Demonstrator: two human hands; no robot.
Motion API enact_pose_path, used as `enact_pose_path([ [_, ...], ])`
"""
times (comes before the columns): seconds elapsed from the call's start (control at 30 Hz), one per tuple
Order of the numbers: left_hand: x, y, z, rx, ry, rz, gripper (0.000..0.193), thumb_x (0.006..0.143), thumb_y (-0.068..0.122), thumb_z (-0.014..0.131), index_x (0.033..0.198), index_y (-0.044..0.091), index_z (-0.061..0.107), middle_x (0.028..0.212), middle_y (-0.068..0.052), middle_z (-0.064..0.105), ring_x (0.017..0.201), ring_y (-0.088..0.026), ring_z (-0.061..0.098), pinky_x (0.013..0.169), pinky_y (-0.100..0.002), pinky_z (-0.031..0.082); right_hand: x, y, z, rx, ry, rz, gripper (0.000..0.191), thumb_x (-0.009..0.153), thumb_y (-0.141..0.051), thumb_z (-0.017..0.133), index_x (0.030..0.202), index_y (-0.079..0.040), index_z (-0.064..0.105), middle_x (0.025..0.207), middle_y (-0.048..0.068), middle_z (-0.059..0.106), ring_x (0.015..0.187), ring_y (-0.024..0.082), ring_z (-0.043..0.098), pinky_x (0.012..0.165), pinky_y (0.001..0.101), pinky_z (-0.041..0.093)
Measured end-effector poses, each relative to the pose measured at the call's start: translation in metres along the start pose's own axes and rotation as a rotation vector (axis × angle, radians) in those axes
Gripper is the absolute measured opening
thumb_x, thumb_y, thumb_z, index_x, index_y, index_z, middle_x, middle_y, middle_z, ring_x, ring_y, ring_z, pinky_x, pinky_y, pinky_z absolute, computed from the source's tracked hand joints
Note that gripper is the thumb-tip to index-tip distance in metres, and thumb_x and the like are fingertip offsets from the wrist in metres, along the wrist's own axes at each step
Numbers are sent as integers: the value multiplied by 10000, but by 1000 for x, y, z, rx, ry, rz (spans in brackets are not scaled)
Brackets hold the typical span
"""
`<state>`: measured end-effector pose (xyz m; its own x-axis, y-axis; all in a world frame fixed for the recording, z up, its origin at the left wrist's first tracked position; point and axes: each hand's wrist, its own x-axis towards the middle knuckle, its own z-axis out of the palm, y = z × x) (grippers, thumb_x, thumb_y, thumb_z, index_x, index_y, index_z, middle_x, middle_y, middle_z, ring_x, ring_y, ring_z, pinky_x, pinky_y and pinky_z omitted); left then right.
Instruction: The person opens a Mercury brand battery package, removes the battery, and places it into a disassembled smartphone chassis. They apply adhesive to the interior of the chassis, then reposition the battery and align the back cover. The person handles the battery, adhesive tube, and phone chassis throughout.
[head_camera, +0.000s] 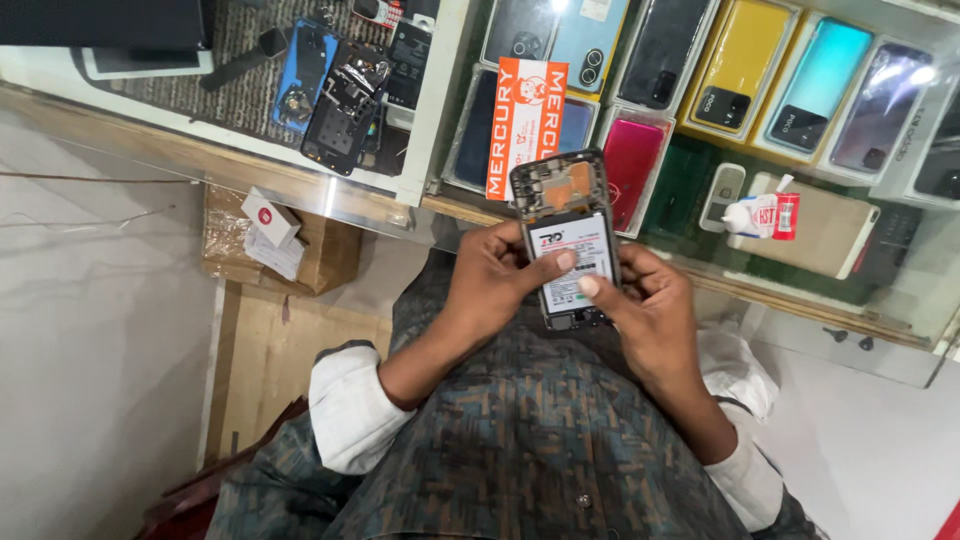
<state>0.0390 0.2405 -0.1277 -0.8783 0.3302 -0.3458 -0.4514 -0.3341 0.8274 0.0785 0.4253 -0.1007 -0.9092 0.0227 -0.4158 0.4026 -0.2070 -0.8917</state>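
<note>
Opened phone (565, 235), back off, battery (572, 262) exposed: held above glass counter (420, 205). Left hand (500, 275) and right hand (650, 305) closed round its sides, 2 thumbs on battery. Best pressed evenly, flat.

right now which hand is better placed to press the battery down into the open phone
Right, narrowly. Both thumbs rest on the battery, but the right hand has its thumb at the label's lower middle, while the left hand mainly cradles the open phone.
</note>
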Motion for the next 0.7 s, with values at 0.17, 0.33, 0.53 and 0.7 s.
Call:
enact_pose_path([
  [0.17, -3, -6, -18, -50, 13, 11, 246, 934, 98, 790, 1116, -50, 718, 1023, -98, 763, 908, -110, 701, 818, -279, 578, 9, 16, -3, -128, -48, -28, 192, 905, -100, 785, 1029, 34, 725, 941, 50, 759, 839, 54, 653, 772, 227, 527],
  [0.33, -3, -18, -47, -521, 5, -130, 505, 919, 473, 661, 1167, 32, 656, 1145, -47, 748, 1062, -158, 725, 949, -329, 593, 33, 14, -40, -195, -265, 92, 190, 861, -96, 829, 939, 46, 729, 845, 45, 729, 753, 60, 609, 674, 243, 500],
  [0.53, 30, 3, -64, -368, -297, -632, 714, 896, 624, 521, 1193, -5, 682, 1080, -121, 772, 1001, -201, 728, 902, -363, 580, 62, -23, -59, -451, -629, 252, 217, 790, -136, 829, 916, 21, 750, 774, 35, 752, 711, 62, 643, 624, 267, 529],
  [0.7, 47, 38, -31, 448, -916, -379, 422, 898, 356, 757, 1086, -21, 761, 905, -52, 772, 796, -102, 668, 713, -284, 545, 62, -55, -31, -1069, -763, 326, 344, 707, -267, 886, 940, -35, 787, 630, 91, 730, 567, 145, 603, 547, 346, 487],
])
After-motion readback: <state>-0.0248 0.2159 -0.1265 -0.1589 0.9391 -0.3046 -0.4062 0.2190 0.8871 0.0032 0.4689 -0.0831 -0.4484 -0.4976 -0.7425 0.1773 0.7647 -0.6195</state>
